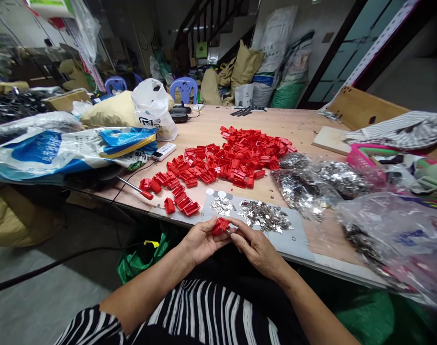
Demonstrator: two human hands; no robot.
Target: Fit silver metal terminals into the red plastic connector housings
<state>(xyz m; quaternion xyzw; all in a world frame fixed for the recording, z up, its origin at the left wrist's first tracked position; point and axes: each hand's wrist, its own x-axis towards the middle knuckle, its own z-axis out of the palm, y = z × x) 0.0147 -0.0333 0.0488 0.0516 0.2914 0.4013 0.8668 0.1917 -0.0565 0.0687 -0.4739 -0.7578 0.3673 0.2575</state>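
Layout, from my seat:
- Wide wooden table (297, 125) in front of me; grey card sheet (293, 235) on its near edge.
- My left hand (200, 239) & right hand (256, 247) meet just before that edge, a small red plastic clip (221, 225) between them.
- Heaps of small silver metal bits (264, 215) on the sheet, just beyond hands.
- Big pile of red plastic clips (232, 160) behind the sheet, mid-table.
- Clear plastic bags of metal parts (311, 184) to the right of pile.
- White remote control (163, 151) left of pile; white plastic bag (151, 108) behind it.
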